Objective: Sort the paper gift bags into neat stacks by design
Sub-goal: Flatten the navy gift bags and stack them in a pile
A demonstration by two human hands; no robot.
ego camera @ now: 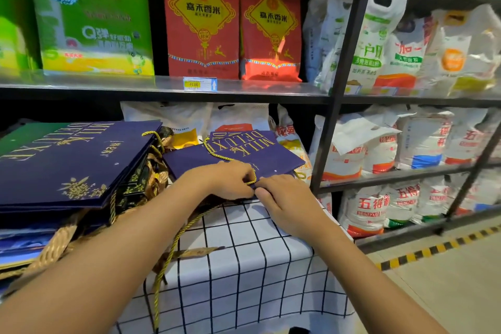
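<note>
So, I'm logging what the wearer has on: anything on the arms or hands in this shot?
Nothing shows. Both forearms are bare to the frame's edge, with no sleeves in view. The left hand and right hand wear no gloves, and no rings, watch or bracelet are visible.

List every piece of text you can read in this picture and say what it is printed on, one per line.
"MILK DELUXE": navy gift bag under both hands.
"MILK DELUXE": navy gift bag on the left stack.
"嘉禾香米": two red rice bags.
"45.00": shelf price tag.
"五得利": white flour sacks.
Green bag and the other white sacks: too blurred.
</note>
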